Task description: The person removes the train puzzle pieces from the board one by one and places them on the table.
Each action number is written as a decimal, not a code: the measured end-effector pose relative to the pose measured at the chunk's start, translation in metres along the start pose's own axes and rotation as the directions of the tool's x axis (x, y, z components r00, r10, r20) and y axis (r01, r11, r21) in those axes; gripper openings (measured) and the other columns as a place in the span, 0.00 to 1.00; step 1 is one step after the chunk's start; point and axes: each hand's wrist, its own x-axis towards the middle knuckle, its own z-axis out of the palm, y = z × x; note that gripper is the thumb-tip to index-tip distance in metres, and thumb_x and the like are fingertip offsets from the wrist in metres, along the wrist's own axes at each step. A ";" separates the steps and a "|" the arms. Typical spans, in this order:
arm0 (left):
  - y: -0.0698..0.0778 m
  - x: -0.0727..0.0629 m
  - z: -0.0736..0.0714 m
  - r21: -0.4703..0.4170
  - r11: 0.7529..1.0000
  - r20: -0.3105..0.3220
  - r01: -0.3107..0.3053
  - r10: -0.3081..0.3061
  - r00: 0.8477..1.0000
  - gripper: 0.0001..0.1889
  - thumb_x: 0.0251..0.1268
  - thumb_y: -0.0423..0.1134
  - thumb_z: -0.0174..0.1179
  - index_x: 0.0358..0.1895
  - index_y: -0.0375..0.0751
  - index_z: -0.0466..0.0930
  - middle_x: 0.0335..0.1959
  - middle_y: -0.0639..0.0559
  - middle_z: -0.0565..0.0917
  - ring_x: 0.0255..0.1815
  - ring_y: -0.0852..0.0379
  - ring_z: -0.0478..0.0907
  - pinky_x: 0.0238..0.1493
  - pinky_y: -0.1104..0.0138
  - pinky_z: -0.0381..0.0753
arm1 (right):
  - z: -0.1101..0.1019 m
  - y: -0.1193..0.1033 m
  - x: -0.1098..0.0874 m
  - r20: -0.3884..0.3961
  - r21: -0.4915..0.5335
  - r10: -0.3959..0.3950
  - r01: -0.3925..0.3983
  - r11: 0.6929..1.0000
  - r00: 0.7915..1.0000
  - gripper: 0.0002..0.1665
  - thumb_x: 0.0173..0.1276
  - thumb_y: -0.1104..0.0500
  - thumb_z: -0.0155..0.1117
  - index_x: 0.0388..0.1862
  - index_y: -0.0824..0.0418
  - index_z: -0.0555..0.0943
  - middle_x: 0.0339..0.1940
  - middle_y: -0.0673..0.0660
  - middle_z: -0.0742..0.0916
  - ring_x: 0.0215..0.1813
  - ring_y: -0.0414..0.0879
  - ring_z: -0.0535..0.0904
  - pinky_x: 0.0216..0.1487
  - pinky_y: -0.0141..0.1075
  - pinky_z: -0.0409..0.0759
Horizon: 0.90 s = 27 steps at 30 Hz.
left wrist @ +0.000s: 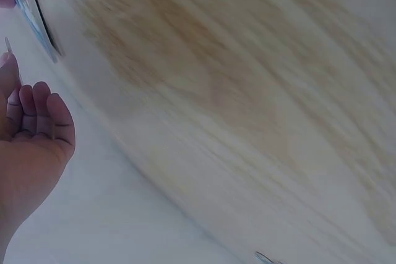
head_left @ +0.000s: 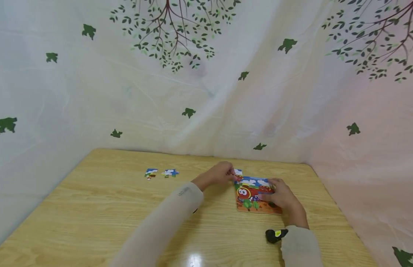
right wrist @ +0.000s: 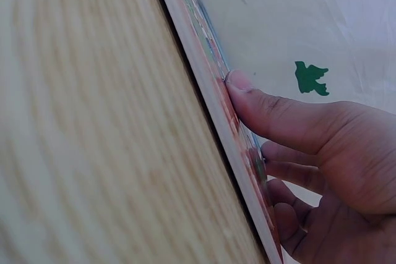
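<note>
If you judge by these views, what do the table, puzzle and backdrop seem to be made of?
Table: wood or wood-look laminate, slightly glossy, given its grain and bright reflection.
Puzzle: probably printed cardboard or thin wood, by its pale edge; finish unclear.
Backdrop: perhaps fabric or plastic sheeting, fairly matt; it hangs in soft folds.

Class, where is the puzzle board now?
In the head view, the puzzle board lies right of centre, the right hand on its right side, the left hand near its upper-left corner.
</note>
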 end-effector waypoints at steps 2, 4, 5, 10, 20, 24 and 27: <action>-0.008 -0.005 -0.003 0.011 1.000 -0.014 -0.011 0.011 1.000 0.09 0.74 0.42 0.63 0.42 0.39 0.79 0.38 0.52 0.79 0.39 0.58 0.73 0.45 0.66 0.74 | 0.000 -0.001 0.000 0.001 0.000 0.005 -0.005 1.000 1.000 0.50 0.68 0.51 0.74 0.77 0.73 0.61 0.76 0.77 0.60 0.75 0.75 0.57 0.72 0.69 0.55; -0.015 -0.011 -0.007 0.024 1.000 -0.026 -0.018 0.018 0.999 0.09 0.74 0.41 0.63 0.41 0.38 0.79 0.37 0.51 0.79 0.38 0.58 0.73 0.45 0.65 0.75 | 0.001 -0.001 0.000 0.000 0.003 0.011 -0.011 1.000 1.000 0.50 0.68 0.51 0.74 0.78 0.72 0.61 0.76 0.77 0.60 0.75 0.75 0.57 0.73 0.68 0.54; -0.018 -0.013 -0.009 0.024 1.000 -0.028 -0.015 0.016 0.999 0.09 0.74 0.41 0.64 0.41 0.38 0.79 0.37 0.51 0.79 0.38 0.58 0.73 0.45 0.65 0.75 | 0.001 -0.002 0.000 0.001 0.003 0.010 -0.010 1.000 1.000 0.50 0.68 0.51 0.74 0.77 0.72 0.61 0.76 0.77 0.60 0.75 0.75 0.57 0.73 0.69 0.55; -0.035 -0.025 -0.017 0.024 1.000 -0.048 -0.010 0.011 0.999 0.08 0.74 0.40 0.64 0.41 0.38 0.78 0.36 0.51 0.79 0.37 0.58 0.72 0.43 0.65 0.75 | 0.000 -0.003 -0.002 0.005 0.020 0.002 -0.002 1.000 1.000 0.50 0.68 0.52 0.74 0.77 0.73 0.61 0.76 0.77 0.60 0.75 0.75 0.56 0.72 0.69 0.55; -0.061 -0.049 -0.032 0.016 1.000 -0.088 -0.007 0.008 0.996 0.06 0.73 0.36 0.64 0.40 0.36 0.80 0.35 0.51 0.81 0.35 0.59 0.72 0.40 0.66 0.75 | -0.001 -0.003 -0.002 0.008 0.020 -0.003 0.003 1.000 1.000 0.51 0.66 0.52 0.75 0.77 0.74 0.60 0.76 0.78 0.60 0.76 0.76 0.54 0.73 0.68 0.54; -0.071 -0.059 -0.040 0.026 1.000 -0.098 0.006 -0.004 0.995 0.07 0.72 0.37 0.65 0.38 0.36 0.80 0.34 0.51 0.81 0.34 0.59 0.72 0.39 0.66 0.74 | 0.000 -0.003 -0.002 0.006 0.002 -0.007 0.007 1.000 1.000 0.51 0.66 0.51 0.75 0.77 0.74 0.61 0.76 0.78 0.60 0.75 0.76 0.54 0.72 0.69 0.54; -0.080 -0.066 -0.044 0.023 0.999 -0.101 0.027 -0.024 0.995 0.07 0.72 0.37 0.65 0.38 0.37 0.80 0.34 0.51 0.81 0.34 0.58 0.72 0.39 0.66 0.74 | 0.000 -0.004 -0.002 0.002 -0.010 -0.013 0.013 1.000 1.000 0.51 0.66 0.51 0.75 0.77 0.74 0.61 0.75 0.78 0.61 0.75 0.76 0.55 0.72 0.69 0.55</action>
